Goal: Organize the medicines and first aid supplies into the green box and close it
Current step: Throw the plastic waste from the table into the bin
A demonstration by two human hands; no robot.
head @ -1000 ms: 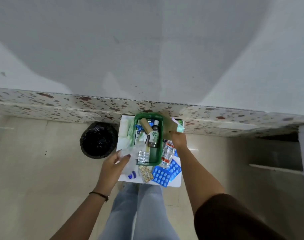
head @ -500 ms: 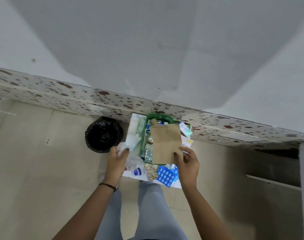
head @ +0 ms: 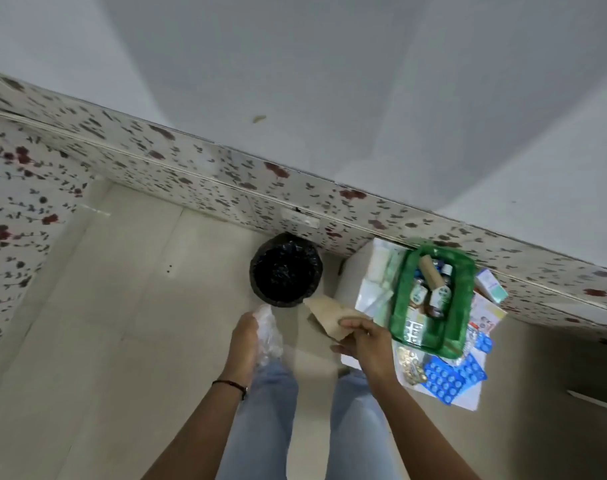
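While both hands grip wrappers, left hand on clear plastic, right hand on brown paper, the black bin sits just ahead. Green box lies to the right, nearer the right hand

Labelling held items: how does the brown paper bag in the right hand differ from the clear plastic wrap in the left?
The flat brown paper bag is opaque and keeps a stiff, creased shape; the crumpled clear plastic wrap is see-through and shapeless. The bag juts from the right hand toward the black-lined round bin; the wrap in the left hand sits further from it. Both are held above the floor, outside the green box.
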